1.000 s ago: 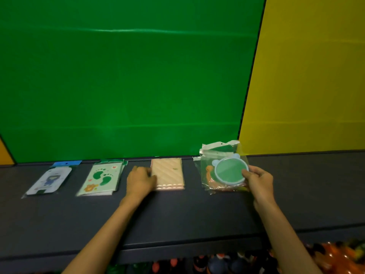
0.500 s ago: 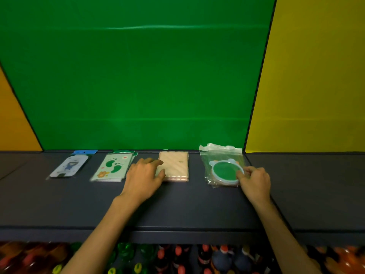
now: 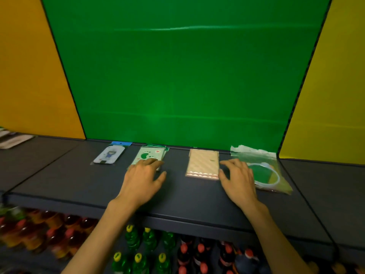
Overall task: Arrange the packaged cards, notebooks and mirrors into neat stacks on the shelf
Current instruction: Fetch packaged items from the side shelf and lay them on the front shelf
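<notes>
Four piles lie in a row on the dark shelf [image 3: 177, 196]. From left: a white packaged card with a blue tab [image 3: 109, 155], a stack of green footprint cards [image 3: 149, 154], a stack of peach striped notebooks [image 3: 203, 164], and bagged round green mirrors [image 3: 264, 173]. My left hand [image 3: 143, 177] lies flat with its fingertips on the near edge of the footprint cards. My right hand [image 3: 238, 179] rests with spread fingers between the notebooks and the mirrors, its fingertips by the notebooks' right edge; it covers the mirror bag's left side.
Green back panel with yellow panels either side stands behind the shelf. More packaged items [image 3: 13, 140] lie at the far left. Bottles with yellow caps [image 3: 136, 258] and red caps [image 3: 199, 252] fill the shelf below.
My left hand slid left from the notebooks onto the footprint cards. My right hand let go of the mirror bag, now lying flat, and moved left toward the notebooks. The camera tilted down.
</notes>
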`<state>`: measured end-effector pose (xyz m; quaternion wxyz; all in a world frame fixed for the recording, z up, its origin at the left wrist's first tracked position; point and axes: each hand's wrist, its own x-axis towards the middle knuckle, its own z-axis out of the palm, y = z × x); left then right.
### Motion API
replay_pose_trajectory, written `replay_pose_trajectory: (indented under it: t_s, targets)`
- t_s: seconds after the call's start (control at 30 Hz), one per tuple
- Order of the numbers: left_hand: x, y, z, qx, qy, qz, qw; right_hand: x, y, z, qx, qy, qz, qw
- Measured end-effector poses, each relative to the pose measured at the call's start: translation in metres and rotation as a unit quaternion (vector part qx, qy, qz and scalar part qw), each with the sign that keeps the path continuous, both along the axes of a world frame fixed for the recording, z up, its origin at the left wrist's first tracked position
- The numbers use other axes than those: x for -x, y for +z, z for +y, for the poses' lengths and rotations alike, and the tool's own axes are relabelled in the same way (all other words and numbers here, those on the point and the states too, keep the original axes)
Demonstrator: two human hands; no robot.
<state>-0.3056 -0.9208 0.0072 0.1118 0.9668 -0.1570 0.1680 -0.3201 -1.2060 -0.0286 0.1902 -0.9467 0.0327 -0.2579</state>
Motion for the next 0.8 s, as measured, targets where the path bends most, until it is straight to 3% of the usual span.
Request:
replay_pose_trajectory:
  t_s: [0.27, 0.8]
  targets:
    - [0.012, -0.008, 0.125, -0.03, 0.053, 0.034, 0.998, -0.019, 0.007, 0.151, 0.016, 0.16, 0.019, 0.987]
    - [0.041, -0.021, 0.43, -0.027, 0.158, 0.042, 0.986, -0.038, 0.011, 0.492, 0.051, 0.274, 0.028, 0.96]
